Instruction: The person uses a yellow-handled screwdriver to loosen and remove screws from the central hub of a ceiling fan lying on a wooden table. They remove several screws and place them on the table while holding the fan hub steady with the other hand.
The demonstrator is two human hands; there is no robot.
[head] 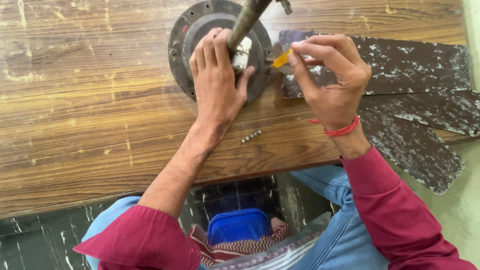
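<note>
A round dark metal fan motor housing (181, 36) lies on the wooden table (90, 110), with a metal rod (246, 20) rising from its centre. My left hand (216, 80) rests on the housing, fingers wrapped around the rod's base beside a white cylindrical part (242, 52). My right hand (330, 75) pinches a small yellow-handled screwdriver (281, 59), its tip pointing at the housing's right edge. Dark, paint-flecked fan blades (410, 65) spread to the right under that hand.
A small screw (251, 136) lies on the table near my left wrist. A blue lidded container (239, 226) sits below the table edge between my knees, on a striped cloth. More blades (415, 150) overhang the table's right end.
</note>
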